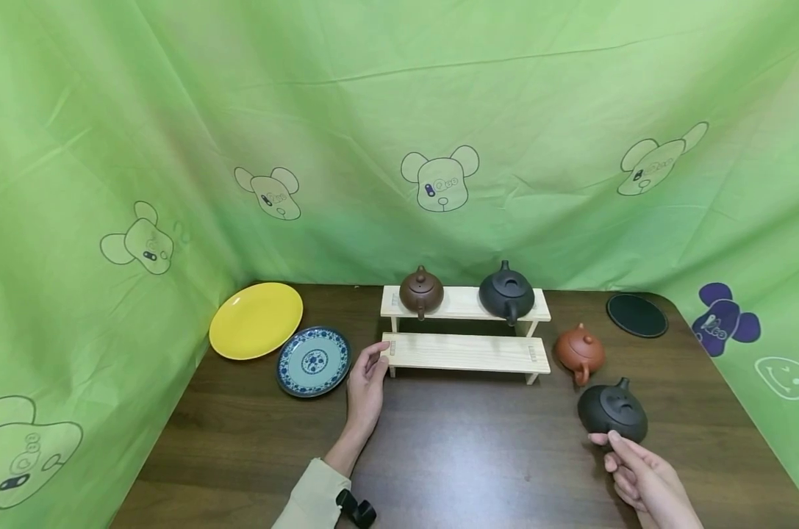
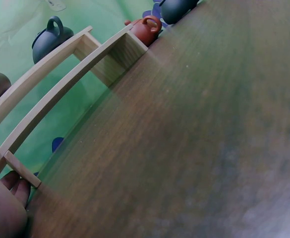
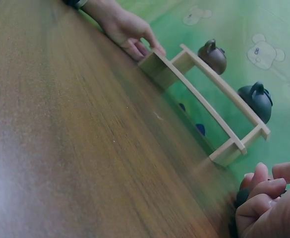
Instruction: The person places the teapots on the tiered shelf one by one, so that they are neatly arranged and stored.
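My left hand [image 1: 366,393] grips the left end of the lower step of a two-tier wooden stand [image 1: 465,353]; in the left wrist view, fingers curl behind its leg. At the lower right, my right hand [image 1: 647,477] pinches the handle side of a black teapot [image 1: 612,413], the handle itself hidden by the fingers. Whether that teapot touches the table cannot be made out. Just behind it sits a reddish-orange teapot [image 1: 580,353]. On the upper step stand a brown teapot [image 1: 421,291] at left and another black teapot [image 1: 506,291] at right.
A yellow plate [image 1: 256,321] and a blue-patterned plate [image 1: 314,362] lie on the table's left side. Toward the back right corner is a dark oval plate [image 1: 637,315]. Green printed cloth [image 1: 538,110] hangs behind and along both sides of the wooden table [image 1: 465,455].
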`<act>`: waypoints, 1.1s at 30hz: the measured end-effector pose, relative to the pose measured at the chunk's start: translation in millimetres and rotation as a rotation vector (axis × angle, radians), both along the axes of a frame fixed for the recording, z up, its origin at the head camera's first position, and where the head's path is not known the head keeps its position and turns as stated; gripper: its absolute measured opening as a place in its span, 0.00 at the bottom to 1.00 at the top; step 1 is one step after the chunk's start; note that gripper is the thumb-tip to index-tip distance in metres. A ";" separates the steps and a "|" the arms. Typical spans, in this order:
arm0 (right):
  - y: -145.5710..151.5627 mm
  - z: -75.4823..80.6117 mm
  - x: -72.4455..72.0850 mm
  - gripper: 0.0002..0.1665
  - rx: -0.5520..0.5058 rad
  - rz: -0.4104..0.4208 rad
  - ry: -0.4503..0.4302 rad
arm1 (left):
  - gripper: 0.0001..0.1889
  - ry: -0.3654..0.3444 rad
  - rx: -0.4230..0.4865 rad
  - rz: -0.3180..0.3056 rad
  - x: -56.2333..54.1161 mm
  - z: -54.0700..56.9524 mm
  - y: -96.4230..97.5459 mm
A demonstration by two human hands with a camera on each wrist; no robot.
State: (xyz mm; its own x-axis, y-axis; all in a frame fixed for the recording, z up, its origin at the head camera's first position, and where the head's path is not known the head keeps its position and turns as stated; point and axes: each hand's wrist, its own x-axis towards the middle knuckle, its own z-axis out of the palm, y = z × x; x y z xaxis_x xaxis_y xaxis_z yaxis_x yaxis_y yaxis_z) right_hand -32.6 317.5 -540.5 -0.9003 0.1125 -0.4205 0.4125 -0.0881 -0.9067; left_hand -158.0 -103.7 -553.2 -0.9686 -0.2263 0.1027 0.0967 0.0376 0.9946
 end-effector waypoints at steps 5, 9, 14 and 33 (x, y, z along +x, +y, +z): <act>0.5 -3.0 1.8 0.28 -0.044 -0.015 0.060 | 0.14 0.003 0.000 0.005 0.1 0.6 0.4; 1.9 -4.2 4.6 0.28 -0.059 -0.030 0.091 | 0.14 0.000 -0.002 0.002 0.4 0.3 0.5; 2.9 -3.3 6.9 0.28 -0.077 -0.044 0.135 | 0.14 0.025 -0.004 -0.004 1.0 -1.4 0.0; 3.8 -10.2 14.2 0.29 -0.217 -0.034 0.379 | 0.14 0.085 -0.031 0.008 0.7 -3.6 -0.4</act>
State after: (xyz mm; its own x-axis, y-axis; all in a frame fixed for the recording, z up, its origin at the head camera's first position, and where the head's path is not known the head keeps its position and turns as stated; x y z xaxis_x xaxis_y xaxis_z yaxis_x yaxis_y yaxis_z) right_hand -18.4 321.3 -550.7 -0.9928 0.0900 -0.0785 0.0480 -0.3011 -0.9524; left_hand -157.2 -104.1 -556.7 -0.9543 -0.2291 0.1920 0.1807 0.0695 0.9811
